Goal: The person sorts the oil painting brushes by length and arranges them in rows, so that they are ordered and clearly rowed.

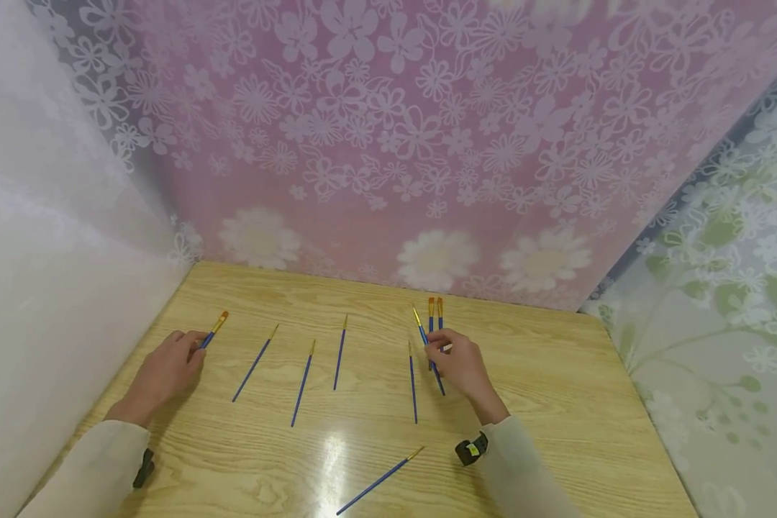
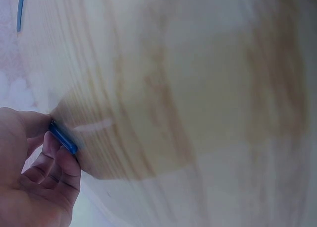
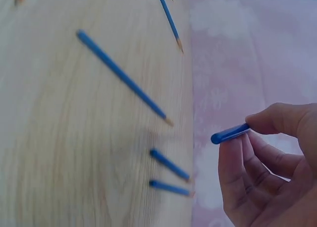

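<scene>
1. The left hand [image 1: 168,370] is at the left side of the wooden surface [image 1: 544,388]. Its grip is clamped on the wide brush [image 1: 216,328], thumb and fingers pinching the blue handle, with the orange bristles pointing away from the person and to the right.
2. The right hand [image 1: 460,360] is on the right half of the surface. Its grip is clamped on the pointed brush [image 1: 421,327], pinching the blue handle partway along, bristles pointing away and slightly left.
3. Two flat brushes [image 1: 431,309] lie side by side just behind the right hand, partly hidden by it.
4. The thin brush [image 1: 413,381] lies just left of the right hand, bristles away from the person.
5. Three slim brushes [image 1: 339,356] lie spaced apart between the hands, nearer the left one, bristles pointing away.
6. The front brush [image 1: 378,482] lies slanted, closest to the person, bristles toward the right.
7. A pink flowered cloth [image 1: 388,180] hangs behind the surface.
8. Pale sleeves [image 1: 91,467] cover both forearms.
</scene>
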The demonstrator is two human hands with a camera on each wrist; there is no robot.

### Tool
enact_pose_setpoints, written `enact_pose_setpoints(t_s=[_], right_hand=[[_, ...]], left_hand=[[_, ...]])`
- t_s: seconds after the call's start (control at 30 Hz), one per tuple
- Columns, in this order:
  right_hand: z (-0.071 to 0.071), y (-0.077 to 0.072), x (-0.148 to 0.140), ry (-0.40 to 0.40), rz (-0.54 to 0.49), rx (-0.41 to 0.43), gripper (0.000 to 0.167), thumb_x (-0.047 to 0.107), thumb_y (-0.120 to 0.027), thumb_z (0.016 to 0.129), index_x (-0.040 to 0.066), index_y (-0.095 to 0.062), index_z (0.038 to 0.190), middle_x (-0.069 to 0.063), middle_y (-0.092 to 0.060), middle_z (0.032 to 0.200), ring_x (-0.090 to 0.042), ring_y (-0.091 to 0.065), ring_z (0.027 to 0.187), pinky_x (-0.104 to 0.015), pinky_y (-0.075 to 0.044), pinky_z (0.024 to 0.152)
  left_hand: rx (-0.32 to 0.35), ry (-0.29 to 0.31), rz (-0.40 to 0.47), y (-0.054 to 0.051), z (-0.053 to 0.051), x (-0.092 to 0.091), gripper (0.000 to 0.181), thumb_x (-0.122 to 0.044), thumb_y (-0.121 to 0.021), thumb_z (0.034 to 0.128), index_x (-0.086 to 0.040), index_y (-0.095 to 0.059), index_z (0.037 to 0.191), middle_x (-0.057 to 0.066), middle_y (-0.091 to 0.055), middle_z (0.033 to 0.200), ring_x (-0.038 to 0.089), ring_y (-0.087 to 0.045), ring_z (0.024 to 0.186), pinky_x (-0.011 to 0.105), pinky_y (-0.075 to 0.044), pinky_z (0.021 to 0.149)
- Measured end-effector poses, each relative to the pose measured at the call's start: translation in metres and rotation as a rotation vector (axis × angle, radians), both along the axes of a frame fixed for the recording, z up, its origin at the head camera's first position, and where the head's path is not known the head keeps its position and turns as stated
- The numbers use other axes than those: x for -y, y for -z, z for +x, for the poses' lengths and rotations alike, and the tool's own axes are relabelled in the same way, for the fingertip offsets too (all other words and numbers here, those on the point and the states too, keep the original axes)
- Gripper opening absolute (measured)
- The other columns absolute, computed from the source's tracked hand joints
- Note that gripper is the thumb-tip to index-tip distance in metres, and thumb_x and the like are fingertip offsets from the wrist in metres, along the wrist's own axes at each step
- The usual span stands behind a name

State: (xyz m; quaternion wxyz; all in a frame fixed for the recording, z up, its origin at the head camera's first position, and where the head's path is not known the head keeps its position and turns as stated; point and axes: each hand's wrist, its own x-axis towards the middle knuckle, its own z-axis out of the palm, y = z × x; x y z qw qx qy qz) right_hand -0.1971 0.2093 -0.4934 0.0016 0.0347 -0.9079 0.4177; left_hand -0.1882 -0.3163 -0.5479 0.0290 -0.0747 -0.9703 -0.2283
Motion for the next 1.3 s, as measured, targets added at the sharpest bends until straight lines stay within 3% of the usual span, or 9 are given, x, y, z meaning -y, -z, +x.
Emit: enact_pose_setpoints(t_s=[0.23,0.6,0.93,1.13,1.3], right_hand=[[-0.016,0.001,-0.026,0.083,-0.077,0.079,0.033,0.018,-0.065,0.109,0.003,-0.069,0.138,-0.019,-0.069,0.119,-0.023,-0.073,0.084,-0.046,-0.068,0.074],[-0.038,0.012,-0.050,0.163,-0.049,0.129,0.036,0.019,-0.066,0.109,0.001,-0.065,0.140,-0.023,-0.069,0.123,-0.022,-0.072,0.084,-0.038,-0.066,0.069],[-0.051,0.025,-0.052,0.217,0.026,0.139,0.034,0.020,-0.068,0.107,-0.001,-0.067,0.135,-0.023,-0.072,0.118,-0.024,-0.072,0.079,-0.034,-0.062,0.067],[-0.062,0.034,-0.049,0.236,0.109,0.117,0.037,0.022,-0.067,0.107,-0.001,-0.070,0.136,-0.020,-0.078,0.121,-0.030,-0.075,0.092,-0.043,-0.061,0.078],[-0.067,0.037,-0.046,0.247,0.106,0.131,0.036,0.022,-0.067,0.107,0.000,-0.072,0.134,-0.018,-0.078,0.120,-0.030,-0.075,0.095,-0.040,-0.060,0.077]], left_hand=[[-0.009,0.007,-0.015,0.001,-0.001,0.001,0.038,-0.011,-0.059,0.1103,0.012,-0.059,0.142,0.024,-0.065,0.108,0.031,-0.064,0.088,0.056,-0.057,0.077],[-0.011,0.008,-0.008,0.000,-0.002,0.001,0.038,-0.010,-0.059,0.1103,0.012,-0.059,0.142,0.023,-0.064,0.106,0.028,-0.063,0.085,0.052,-0.055,0.075],[0.002,-0.001,0.003,0.004,-0.001,0.003,0.038,-0.011,-0.059,0.1108,0.011,-0.059,0.142,0.021,-0.064,0.106,0.026,-0.062,0.085,0.049,-0.055,0.072],[-0.005,-0.001,0.006,0.005,-0.001,0.003,0.037,-0.011,-0.059,0.1110,0.010,-0.060,0.142,0.023,-0.064,0.108,0.029,-0.064,0.088,0.053,-0.057,0.075],[-0.017,0.002,0.003,0.002,-0.001,0.001,0.037,-0.010,-0.060,0.1106,0.010,-0.060,0.141,0.022,-0.064,0.107,0.028,-0.063,0.087,0.051,-0.056,0.074]])
